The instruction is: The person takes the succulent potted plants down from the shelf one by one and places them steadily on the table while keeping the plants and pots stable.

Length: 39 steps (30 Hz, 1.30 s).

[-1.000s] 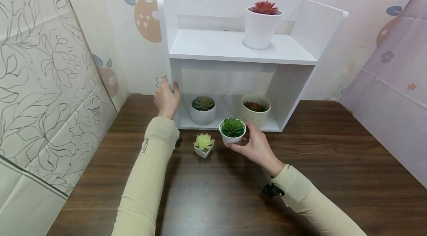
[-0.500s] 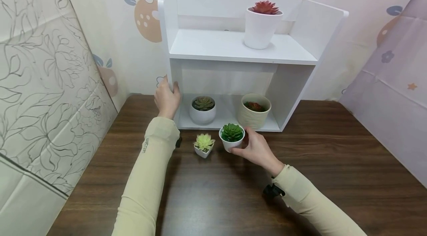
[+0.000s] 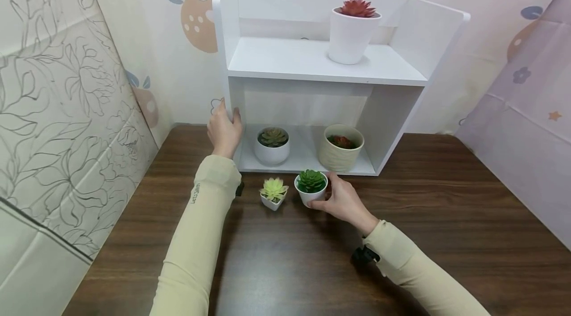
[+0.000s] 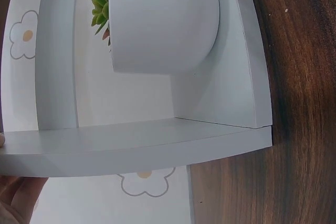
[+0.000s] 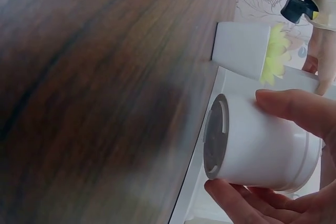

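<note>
My right hand (image 3: 342, 200) holds a small white pot with a dark green succulent (image 3: 311, 188), thumb on one side and fingers on the other. In the right wrist view the underside of this white pot (image 5: 262, 142) shows, close over the table. Just left of it stands a smaller white pot with a pale yellow-green succulent (image 3: 273, 193). My left hand (image 3: 224, 130) grips the left side panel of a white two-tier shelf (image 3: 303, 78). The left wrist view shows that panel's edge (image 4: 131, 158), with the thumb and fingers on either side of it at the far left.
On the lower tier sit a round white pot with a dull green succulent (image 3: 272, 146) and a cream pot with a reddish plant (image 3: 341, 150). A taller white pot with a red succulent (image 3: 354, 33) stands on the upper tier. Patterned walls border the brown wooden table (image 3: 285, 266).
My right hand has brought the green succulent's pot down and slightly toward me, away from the cream pot. The left hand stays on the shelf panel.
</note>
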Each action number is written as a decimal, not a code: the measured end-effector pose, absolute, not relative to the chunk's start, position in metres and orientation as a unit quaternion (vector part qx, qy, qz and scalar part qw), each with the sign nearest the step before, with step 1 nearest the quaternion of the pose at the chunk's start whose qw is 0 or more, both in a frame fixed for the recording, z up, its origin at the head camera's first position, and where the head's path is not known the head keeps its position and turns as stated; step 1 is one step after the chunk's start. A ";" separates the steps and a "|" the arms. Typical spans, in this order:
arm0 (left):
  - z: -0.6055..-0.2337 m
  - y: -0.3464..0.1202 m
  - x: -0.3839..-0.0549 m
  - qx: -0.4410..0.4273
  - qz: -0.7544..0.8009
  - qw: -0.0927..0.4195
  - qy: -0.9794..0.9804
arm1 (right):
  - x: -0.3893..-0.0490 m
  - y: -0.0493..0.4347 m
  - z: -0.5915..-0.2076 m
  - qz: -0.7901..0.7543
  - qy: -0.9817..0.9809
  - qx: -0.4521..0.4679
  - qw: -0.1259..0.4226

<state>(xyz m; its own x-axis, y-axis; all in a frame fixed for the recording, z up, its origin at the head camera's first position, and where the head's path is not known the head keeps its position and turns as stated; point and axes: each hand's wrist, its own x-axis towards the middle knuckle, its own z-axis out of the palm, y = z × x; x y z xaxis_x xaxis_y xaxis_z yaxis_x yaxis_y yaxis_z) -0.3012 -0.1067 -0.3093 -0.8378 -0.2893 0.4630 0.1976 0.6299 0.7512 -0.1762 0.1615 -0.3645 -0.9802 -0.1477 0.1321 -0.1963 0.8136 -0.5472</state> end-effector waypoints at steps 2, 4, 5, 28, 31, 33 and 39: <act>-0.309 -0.107 -0.301 0.026 -0.430 0.281 -0.858 | -0.177 0.162 -0.365 0.291 -0.952 0.088 0.040; -0.309 -0.107 -0.301 0.027 -0.429 0.281 -0.858 | -0.177 0.162 -0.366 0.292 -0.952 0.088 0.038; -0.309 -0.107 -0.301 0.027 -0.429 0.281 -0.858 | -0.177 0.162 -0.367 0.293 -0.951 0.089 0.036; -0.309 -0.107 -0.300 0.025 -0.430 0.289 -0.855 | -0.178 0.162 -0.373 0.299 -0.949 0.094 0.030; -0.309 -0.107 -0.300 0.026 -0.430 0.291 -0.854 | -0.178 0.161 -0.372 0.296 -0.951 0.088 0.023; -0.309 -0.107 -0.300 0.027 -0.429 0.291 -0.855 | -0.177 0.161 -0.373 0.295 -0.952 0.084 0.019; -0.308 -0.107 -0.300 0.031 -0.429 0.284 -0.857 | -0.177 0.161 -0.373 0.295 -0.952 0.082 0.010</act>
